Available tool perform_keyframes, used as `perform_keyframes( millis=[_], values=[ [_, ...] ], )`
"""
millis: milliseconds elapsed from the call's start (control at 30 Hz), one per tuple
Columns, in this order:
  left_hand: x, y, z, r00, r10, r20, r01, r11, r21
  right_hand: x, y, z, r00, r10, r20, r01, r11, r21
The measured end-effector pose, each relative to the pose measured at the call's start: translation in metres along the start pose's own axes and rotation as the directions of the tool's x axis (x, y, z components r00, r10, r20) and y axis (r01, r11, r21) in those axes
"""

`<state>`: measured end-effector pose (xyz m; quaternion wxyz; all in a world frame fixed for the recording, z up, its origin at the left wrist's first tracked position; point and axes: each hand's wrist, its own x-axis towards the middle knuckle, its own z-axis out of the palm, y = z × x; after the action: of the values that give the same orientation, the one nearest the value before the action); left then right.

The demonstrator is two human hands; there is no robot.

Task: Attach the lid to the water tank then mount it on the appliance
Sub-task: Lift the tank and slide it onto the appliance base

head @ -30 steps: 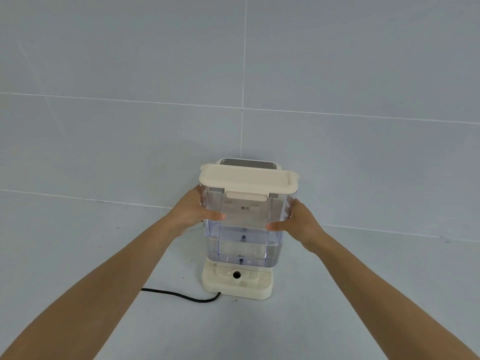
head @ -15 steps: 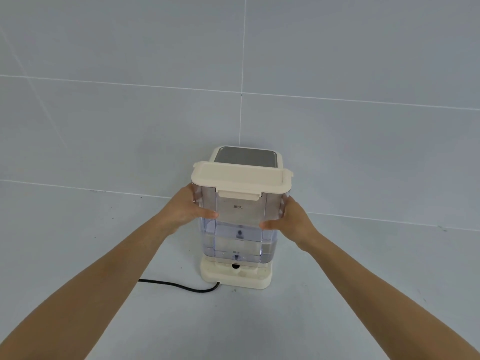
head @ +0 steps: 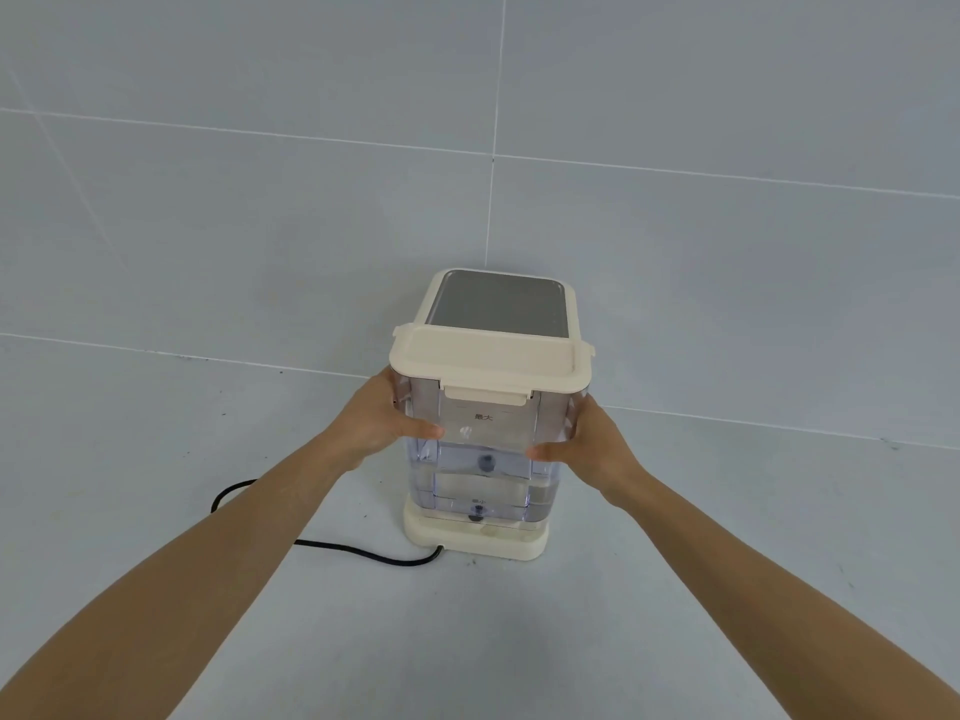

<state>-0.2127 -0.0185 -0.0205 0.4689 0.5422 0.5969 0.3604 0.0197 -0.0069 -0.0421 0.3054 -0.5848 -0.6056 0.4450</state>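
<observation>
Clear rigid plastic water tank (head: 480, 459), cream lid (head: 491, 361) on, sits on the appliance (head: 475, 537) base. Left hand (head: 376, 423) and right hand (head: 587, 449) clasp its smooth side walls: slippery, probably light, little water. Black cord (head: 358, 553) left, tiled wall (head: 260, 200) far.

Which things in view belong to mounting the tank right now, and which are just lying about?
Belongs to the job:
- water tank, clear, sitting down on the base
- lid, cream, already on the tank
- appliance, its cream base under the tank
- left hand and right hand, gripping the tank's sides

Just lying about:
- black power cord, trailing across the surface to the base
</observation>
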Motion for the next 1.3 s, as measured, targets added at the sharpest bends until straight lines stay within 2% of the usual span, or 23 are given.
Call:
perform_keyframes(
  millis=[1300],
  values=[
    [0.005,-0.026,0.003,1.000,0.013,0.011,-0.015,0.989,0.150,-0.006,0.016,0.012,0.999,0.031,0.008,-0.031,0.998,-0.053]
  ],
)
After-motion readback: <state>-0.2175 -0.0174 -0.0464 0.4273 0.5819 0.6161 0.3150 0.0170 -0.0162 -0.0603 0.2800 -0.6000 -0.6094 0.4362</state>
